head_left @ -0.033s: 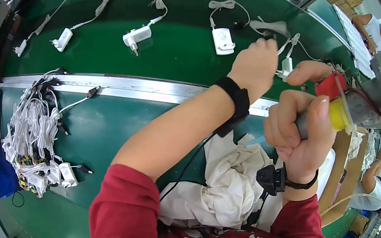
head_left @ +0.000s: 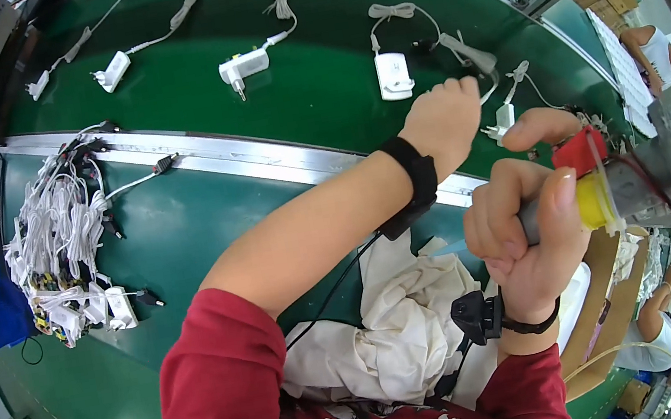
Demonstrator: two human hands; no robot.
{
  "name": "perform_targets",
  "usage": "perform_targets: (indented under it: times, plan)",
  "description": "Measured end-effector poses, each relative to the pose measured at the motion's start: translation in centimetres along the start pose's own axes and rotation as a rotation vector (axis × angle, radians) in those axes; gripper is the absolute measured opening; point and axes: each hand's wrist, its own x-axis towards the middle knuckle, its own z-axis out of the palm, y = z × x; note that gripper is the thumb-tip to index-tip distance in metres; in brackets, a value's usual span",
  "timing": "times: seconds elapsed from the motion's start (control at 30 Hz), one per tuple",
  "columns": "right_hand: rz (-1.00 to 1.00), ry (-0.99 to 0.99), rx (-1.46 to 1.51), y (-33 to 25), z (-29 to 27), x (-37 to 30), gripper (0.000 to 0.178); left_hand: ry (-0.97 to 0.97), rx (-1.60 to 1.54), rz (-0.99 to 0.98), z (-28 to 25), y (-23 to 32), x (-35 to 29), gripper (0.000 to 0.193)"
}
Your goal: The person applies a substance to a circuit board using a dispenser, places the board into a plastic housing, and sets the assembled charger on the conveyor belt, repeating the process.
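My left hand [head_left: 447,123] reaches over the green belt, its back turned up and its fingers curled closed. A bundled white cord [head_left: 467,53] runs down to its fingertips; whatever is inside the fist is hidden. Just left of it lies a white power adapter [head_left: 394,75]; another adapter [head_left: 503,120] lies to the right, with its own cord. My right hand [head_left: 522,224] wraps round a grey-barrelled hand tool [head_left: 645,169] with a yellow collar and a red switch part. The index finger is lifted near the red part. A pale blue tip [head_left: 449,248] sticks out left of the fist.
More adapters with cords [head_left: 244,66] are spaced along the belt. A metal rail [head_left: 258,160] divides the belt from the near table, where a heap of white cords and adapters [head_left: 62,226] lies at left. White cloth [head_left: 409,312] is before me. Other people sit at the right.
The cord bundle, smeared by motion before, now shows sharply and hangs a little lower. My left hand has shifted slightly left and nearer; my right hand and the tool are almost still.
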Motion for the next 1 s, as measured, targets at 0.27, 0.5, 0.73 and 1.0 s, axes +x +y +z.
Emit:
perform_targets:
  times: [0.27,0.5,0.73,1.0]
  plan:
    - [0.023,0.155,0.028,-1.0,0.9,-0.1,0.039,0.282,0.413,-0.179,-5.7,0.3,0.2,0.041]
    - [0.016,0.193,0.034,-0.8,1.3,-0.2,0.038,0.054,0.414,-0.421,-6.3,-1.2,0.3,0.042]
    - [0.012,0.216,0.060,-0.8,1.0,0.0,0.033,-0.197,0.342,-0.297,-10.8,-6.0,-0.9,0.043]
    - [0.011,0.211,0.059,-0.5,0.8,0.1,0.031,0.019,0.341,-0.148,-9.2,-5.6,-2.0,0.030]
